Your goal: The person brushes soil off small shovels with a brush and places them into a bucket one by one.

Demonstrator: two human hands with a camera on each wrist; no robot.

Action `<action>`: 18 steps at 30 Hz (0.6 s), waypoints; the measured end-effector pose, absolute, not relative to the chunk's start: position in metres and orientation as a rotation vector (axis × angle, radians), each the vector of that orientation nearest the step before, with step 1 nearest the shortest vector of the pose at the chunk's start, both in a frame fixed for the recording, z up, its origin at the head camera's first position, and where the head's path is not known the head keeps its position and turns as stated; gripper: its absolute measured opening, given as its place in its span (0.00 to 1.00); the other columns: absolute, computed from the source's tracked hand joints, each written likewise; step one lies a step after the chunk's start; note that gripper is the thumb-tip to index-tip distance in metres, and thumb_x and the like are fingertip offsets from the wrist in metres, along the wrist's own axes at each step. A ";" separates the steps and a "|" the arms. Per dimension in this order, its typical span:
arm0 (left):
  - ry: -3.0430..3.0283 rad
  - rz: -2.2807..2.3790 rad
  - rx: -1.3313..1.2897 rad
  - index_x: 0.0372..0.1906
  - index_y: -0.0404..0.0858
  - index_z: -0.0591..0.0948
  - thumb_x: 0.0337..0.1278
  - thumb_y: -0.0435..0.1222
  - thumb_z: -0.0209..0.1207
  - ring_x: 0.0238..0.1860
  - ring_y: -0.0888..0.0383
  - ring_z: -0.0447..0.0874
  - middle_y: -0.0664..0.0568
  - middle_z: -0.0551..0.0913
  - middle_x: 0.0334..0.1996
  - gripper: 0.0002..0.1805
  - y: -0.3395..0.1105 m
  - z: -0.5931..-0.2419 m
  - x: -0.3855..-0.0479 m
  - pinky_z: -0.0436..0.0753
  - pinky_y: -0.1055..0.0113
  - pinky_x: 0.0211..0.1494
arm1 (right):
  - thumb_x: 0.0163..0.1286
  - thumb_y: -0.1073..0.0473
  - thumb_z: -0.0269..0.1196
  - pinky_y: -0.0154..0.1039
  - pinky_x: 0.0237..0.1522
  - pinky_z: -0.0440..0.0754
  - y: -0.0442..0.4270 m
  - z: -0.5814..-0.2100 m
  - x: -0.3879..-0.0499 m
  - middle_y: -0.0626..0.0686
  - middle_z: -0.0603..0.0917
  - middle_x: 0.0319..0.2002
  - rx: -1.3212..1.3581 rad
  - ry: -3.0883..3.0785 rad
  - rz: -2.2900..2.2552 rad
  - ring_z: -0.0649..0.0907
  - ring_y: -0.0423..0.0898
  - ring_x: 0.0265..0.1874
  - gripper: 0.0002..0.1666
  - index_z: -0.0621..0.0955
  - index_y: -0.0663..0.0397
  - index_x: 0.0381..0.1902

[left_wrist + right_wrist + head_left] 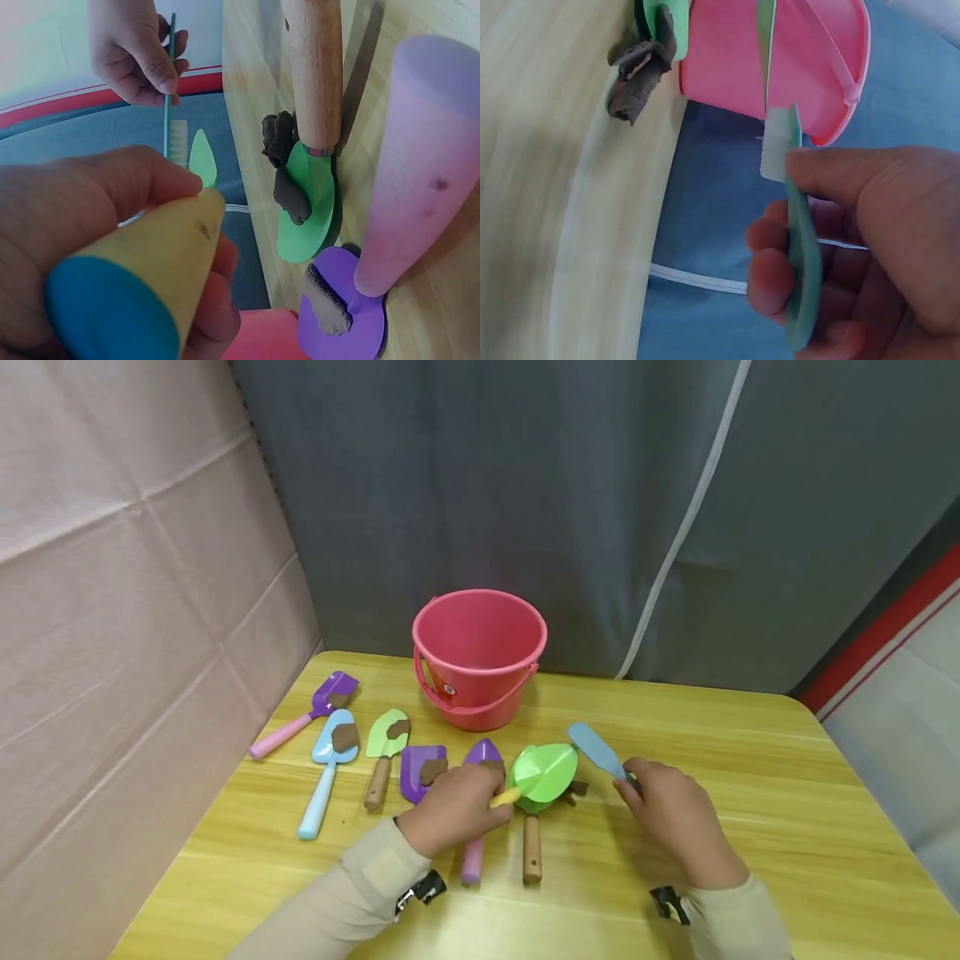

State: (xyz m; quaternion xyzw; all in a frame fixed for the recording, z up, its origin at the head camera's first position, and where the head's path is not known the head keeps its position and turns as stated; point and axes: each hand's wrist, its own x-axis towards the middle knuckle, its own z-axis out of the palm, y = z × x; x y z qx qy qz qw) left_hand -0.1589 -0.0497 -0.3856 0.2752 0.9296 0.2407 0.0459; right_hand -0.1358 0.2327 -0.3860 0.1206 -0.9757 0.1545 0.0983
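Observation:
My left hand (456, 806) (97, 202) grips the yellow handle (154, 262) of a green shovel, its blade (546, 771) held above another green shovel with a wooden handle (532, 850) (315, 75). My right hand (678, 818) (885, 232) holds a teal brush (596, 748) (801, 262) with pale bristles (777, 146), to the right of the raised blade. Dark brown lumps (577, 788) (639, 71) show at the lower green shovel. Under my left hand lies a purple shovel with a pink handle (472, 862) (427, 150), a brown piece (327, 304) on its blade.
A pink bucket (480, 693) stands at the back of the wooden table (750, 760). To the left lie a purple shovel (279, 737), a blue shovel (318, 802), a green shovel (378, 783) and another purple shovel (411, 774), each with brown stuff on its blade.

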 end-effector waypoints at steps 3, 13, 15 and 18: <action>2.835 0.737 0.826 0.25 0.46 0.75 0.52 0.38 0.67 0.19 0.64 0.69 0.61 0.72 0.19 0.10 -0.048 -0.386 -0.160 0.71 0.69 0.22 | 0.67 0.60 0.68 0.37 0.17 0.64 0.229 -0.382 -0.133 0.43 0.70 0.18 0.398 -2.867 0.471 0.66 0.40 0.14 0.08 0.81 0.59 0.40; 2.823 0.776 0.808 0.24 0.46 0.76 0.52 0.37 0.66 0.19 0.64 0.69 0.60 0.72 0.18 0.10 -0.046 -0.388 -0.160 0.72 0.70 0.22 | 0.66 0.55 0.69 0.36 0.26 0.74 0.203 -0.388 -0.129 0.41 0.81 0.29 0.676 -2.909 0.417 0.72 0.35 0.22 0.12 0.84 0.53 0.45; 2.821 0.782 0.804 0.24 0.46 0.76 0.52 0.37 0.66 0.19 0.64 0.69 0.60 0.72 0.18 0.09 -0.046 -0.388 -0.161 0.72 0.70 0.22 | 0.66 0.55 0.69 0.36 0.25 0.73 0.205 -0.390 -0.130 0.41 0.79 0.27 0.643 -2.926 0.439 0.71 0.36 0.21 0.11 0.84 0.52 0.44; 2.820 0.785 0.799 0.25 0.46 0.76 0.52 0.37 0.66 0.18 0.64 0.69 0.60 0.72 0.18 0.10 -0.047 -0.388 -0.161 0.72 0.69 0.22 | 0.67 0.57 0.68 0.37 0.23 0.71 0.213 -0.393 -0.134 0.41 0.77 0.24 0.562 -2.919 0.476 0.70 0.37 0.20 0.08 0.83 0.52 0.42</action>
